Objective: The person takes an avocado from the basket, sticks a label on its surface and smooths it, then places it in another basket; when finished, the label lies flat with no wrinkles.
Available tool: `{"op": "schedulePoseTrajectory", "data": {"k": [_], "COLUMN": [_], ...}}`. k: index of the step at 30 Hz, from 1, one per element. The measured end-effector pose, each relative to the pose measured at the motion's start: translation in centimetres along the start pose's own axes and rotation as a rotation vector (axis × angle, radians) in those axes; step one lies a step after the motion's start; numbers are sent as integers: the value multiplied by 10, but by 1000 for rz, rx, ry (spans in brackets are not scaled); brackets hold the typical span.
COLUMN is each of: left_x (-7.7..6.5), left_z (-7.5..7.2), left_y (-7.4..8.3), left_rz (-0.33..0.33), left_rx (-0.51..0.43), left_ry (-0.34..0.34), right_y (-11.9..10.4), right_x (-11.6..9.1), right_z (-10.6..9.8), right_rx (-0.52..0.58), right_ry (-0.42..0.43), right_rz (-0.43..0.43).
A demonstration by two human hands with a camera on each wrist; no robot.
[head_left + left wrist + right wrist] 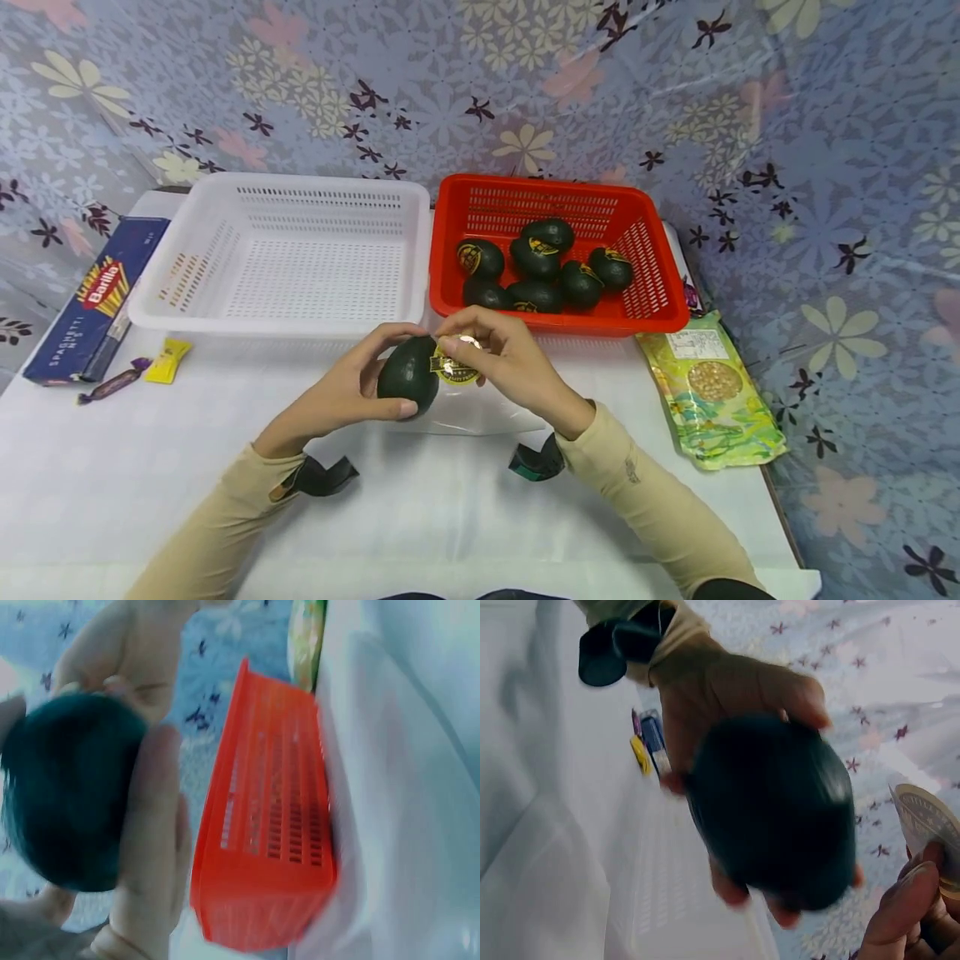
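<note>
My left hand (pixel 333 398) grips a dark green avocado (pixel 405 377), thumb along its near side and fingers over the far side. Between thumb and fingers of my right hand (pixel 519 367) is a round gold-and-black sticker (pixel 456 367). In the head view the sticker overlaps the avocado's right edge, while the right wrist view shows the sticker (pixel 930 817) off to the side, apart from the fruit (pixel 772 810). The left wrist view has the avocado (pixel 75 791) up close, held in the left fingers.
Behind the hands stand a white basket (pixel 140 312) and a red basket (pixel 645 321) with several stickered avocados (pixel 537 260). A spaghetti box (pixel 93 304), a purple-wrapped candy (pixel 114 386) and a yellow packet (pixel 168 360) lie left; a green-yellow bag (pixel 712 392) lies right.
</note>
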State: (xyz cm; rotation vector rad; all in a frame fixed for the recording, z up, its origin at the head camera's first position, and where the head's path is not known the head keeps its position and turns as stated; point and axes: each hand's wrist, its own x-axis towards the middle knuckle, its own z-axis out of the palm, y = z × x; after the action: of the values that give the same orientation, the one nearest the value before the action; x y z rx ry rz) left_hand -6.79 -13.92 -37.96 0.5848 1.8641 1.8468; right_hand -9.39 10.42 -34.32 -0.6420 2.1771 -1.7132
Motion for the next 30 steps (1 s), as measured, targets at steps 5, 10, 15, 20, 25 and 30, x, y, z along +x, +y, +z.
{"op": "schedulePoseTrajectory", "data": {"k": [5, 10, 15, 20, 25, 30], "left_x": [11, 15, 15, 13, 12, 11], "left_z": [13, 24, 30, 32, 33, 33], "left_y": [3, 10, 14, 17, 20, 22], "left_rz": [46, 79, 100, 96, 101, 105], "left_rx": [-10, 46, 65, 71, 73, 83], "left_ry": [35, 90, 146, 153, 162, 159], "right_y": [-7, -11, -15, -16, -16, -15], "right_x": [-6, -8, -9, -10, -10, -10], "right_z": [5, 6, 4, 5, 9, 10], "right_rx": [-1, -2, -14, -18, -54, -113], "right_ry": [30, 44, 53, 62, 93, 122], "right_rz": [-3, -34, -47, -72, -119, -156]}}
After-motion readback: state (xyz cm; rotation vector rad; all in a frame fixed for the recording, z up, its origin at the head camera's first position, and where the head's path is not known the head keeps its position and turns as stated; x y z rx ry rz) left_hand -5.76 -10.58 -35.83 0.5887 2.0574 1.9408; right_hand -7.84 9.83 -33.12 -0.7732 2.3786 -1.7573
